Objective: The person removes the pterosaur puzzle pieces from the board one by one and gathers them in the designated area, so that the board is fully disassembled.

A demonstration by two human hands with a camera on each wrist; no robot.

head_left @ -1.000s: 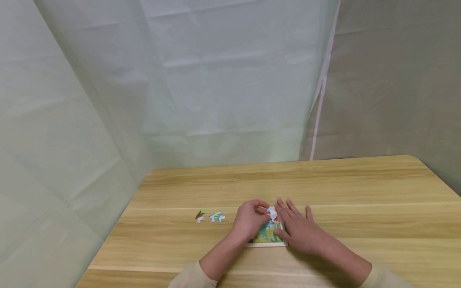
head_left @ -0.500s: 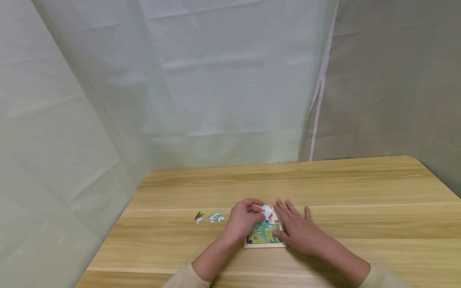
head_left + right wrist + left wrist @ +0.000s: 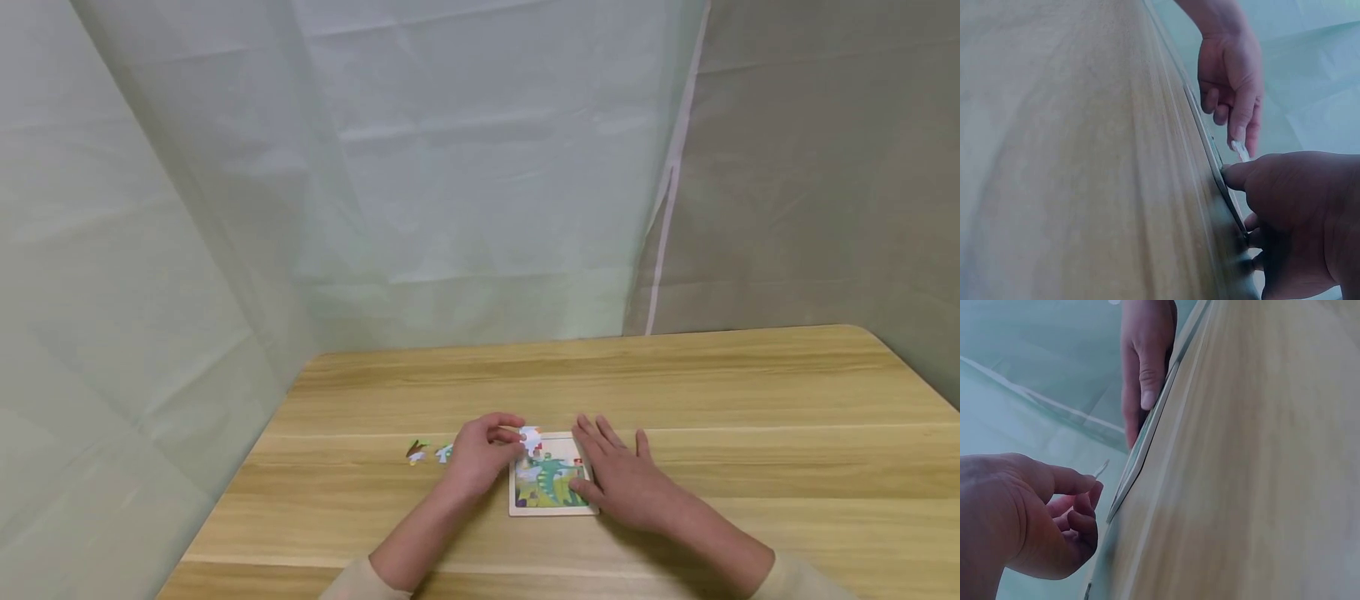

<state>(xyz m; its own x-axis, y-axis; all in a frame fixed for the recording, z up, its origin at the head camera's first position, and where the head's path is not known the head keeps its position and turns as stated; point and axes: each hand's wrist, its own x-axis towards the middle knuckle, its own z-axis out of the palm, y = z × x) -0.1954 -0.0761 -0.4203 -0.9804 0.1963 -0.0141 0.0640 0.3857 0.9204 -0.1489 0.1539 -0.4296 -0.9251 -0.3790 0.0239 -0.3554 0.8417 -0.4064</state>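
My left hand [image 3: 480, 454] pinches a jigsaw piece [image 3: 531, 440] with a white, blue and red print between thumb and fingers. It holds the piece above the upper left corner of a square wooden puzzle tray [image 3: 551, 512]. In the left wrist view the piece [image 3: 1102, 467] appears edge-on, raised off the tray. Green dinosaur pieces [image 3: 551, 479] fill the lower part of the tray, while pale bare wood shows along its top. My right hand [image 3: 622, 482] rests with spread fingers along the tray's right edge, its thumb over the lower right of the picture.
Left of the tray, a brown and green puzzle piece [image 3: 417, 452] lies on the wooden table [image 3: 337, 492]. A second loose piece [image 3: 444, 453] is partly hidden behind my left hand. Pale cloth [image 3: 480, 208] hangs behind the table.
My left hand has moved left with the jigsaw piece, from the tray's upper right to its upper left, uncovering more of the tray. My right hand has stayed in place.
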